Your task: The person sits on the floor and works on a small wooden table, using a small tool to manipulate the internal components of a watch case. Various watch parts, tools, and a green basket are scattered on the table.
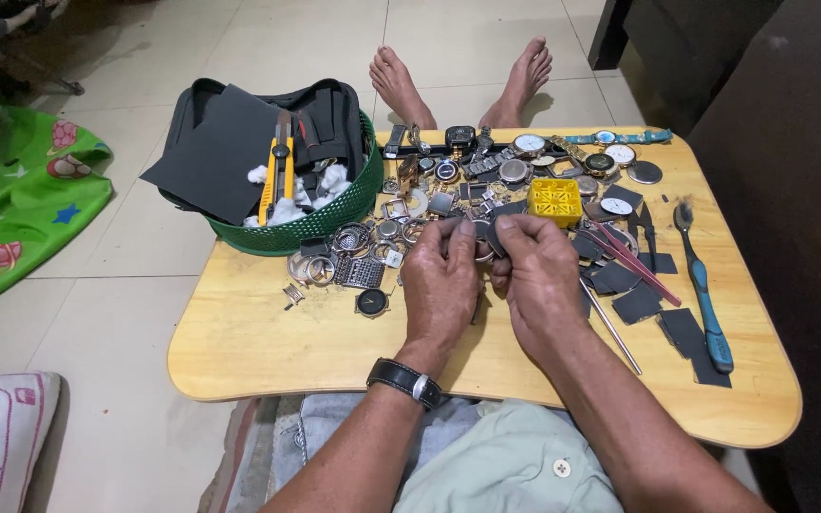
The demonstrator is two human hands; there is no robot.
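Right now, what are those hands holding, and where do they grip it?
Both hands pinch a small round metal watch part by its edges; exactly what it is cannot be told.

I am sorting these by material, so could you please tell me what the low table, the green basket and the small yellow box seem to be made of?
Table: pale wood or wood veneer, smooth, with faint grain and rounded corners.
Basket: likely moulded plastic, shown by its even lattice wall.
Yellow box: probably plastic, a bright uniform colour with a grid top.

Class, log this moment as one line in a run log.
left hand: pinching small watch part | right hand: pinching same part | table: watches, green basket, toothbrush
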